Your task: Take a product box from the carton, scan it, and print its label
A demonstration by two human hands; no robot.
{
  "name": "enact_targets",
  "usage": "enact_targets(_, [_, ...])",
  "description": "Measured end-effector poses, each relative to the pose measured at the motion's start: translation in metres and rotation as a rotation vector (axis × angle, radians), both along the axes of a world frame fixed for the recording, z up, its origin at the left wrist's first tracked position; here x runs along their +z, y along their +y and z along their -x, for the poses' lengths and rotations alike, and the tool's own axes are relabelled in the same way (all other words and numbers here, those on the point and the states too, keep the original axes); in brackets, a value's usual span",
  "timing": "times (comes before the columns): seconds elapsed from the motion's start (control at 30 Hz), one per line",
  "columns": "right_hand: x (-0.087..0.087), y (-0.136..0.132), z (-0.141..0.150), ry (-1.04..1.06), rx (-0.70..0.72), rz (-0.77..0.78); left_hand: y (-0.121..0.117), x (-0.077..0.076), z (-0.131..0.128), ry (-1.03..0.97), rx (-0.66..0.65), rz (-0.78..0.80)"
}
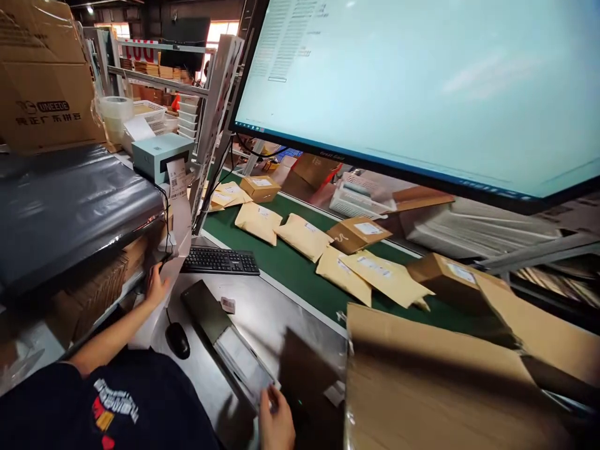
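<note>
My left hand (157, 286) reaches to the edge of the side shelf, beside a hanging white paper strip (178, 259) and a black cable. Its thumb stands apart from the fingers, whose tips are partly hidden. At the bottom, my right hand (276, 420) has its fingers curled at the near end of a long dark box (204, 306) with a pale, shiny lower section. The box lies slantwise on the metal table (290, 312). A small barcode label (227, 305) lies next to it. A black mouse (177, 340) is between the box and my left forearm.
A keyboard (220, 260) borders the green conveyor belt (300, 287), which carries padded mailers (304, 236) and small cartons (359, 234). A label printer (162, 156) stands at left, above stacked flat cardboard. An open carton (431, 381) fills the right front; a monitor (398, 81) overhangs the belt.
</note>
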State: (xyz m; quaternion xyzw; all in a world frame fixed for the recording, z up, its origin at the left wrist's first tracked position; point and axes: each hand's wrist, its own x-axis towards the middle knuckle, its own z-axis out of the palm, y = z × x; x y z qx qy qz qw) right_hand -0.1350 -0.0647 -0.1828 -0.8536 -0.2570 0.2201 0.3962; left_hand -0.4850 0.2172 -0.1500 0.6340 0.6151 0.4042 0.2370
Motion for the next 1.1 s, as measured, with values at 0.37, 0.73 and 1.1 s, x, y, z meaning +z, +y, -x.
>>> enact_targets(0.37, [-0.029, -0.027, 0.014, -0.168, -0.035, -0.03, -0.116, 0.006, 0.022, 0.196, -0.344, -0.011])
enact_targets(0.73, [-0.02, -0.024, -0.008, -0.277, -0.139, -0.18, -0.11, -0.027, 0.018, 0.425, -0.737, 0.232])
enact_targets(1.1, [-0.045, 0.077, 0.148, -0.175, 0.901, -0.405, -0.096, -0.035, 0.045, 0.581, -0.39, 0.183])
